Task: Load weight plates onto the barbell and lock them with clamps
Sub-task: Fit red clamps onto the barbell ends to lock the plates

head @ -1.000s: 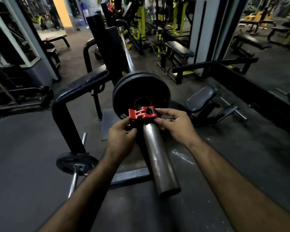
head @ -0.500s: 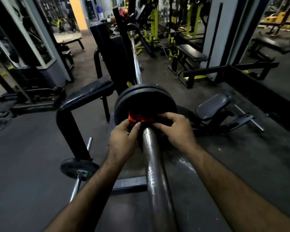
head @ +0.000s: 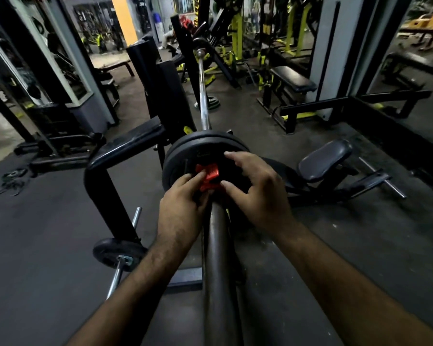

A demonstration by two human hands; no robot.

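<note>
Black weight plates (head: 185,156) sit stacked on the barbell sleeve (head: 219,258), which runs toward me down the middle of the view. A red clamp (head: 208,177) is on the sleeve right against the outer plate. My left hand (head: 183,206) grips the clamp from the left, thumb and fingers on its red body. My right hand (head: 258,188) hovers just right of the clamp with fingers spread; its thumb tip is near the clamp's lower edge. The thin bar shaft (head: 202,91) continues beyond the plates.
A black padded rack arm (head: 125,151) stands to the left. A short bar with a small plate (head: 119,250) lies on the floor below it. A low padded seat (head: 325,159) sits right; benches and yellow machines fill the background.
The clamp slid along the sleeve up against the outer plate. My right hand let go of it and spread its fingers; my left hand stays on it. The view moved closer over the sleeve.
</note>
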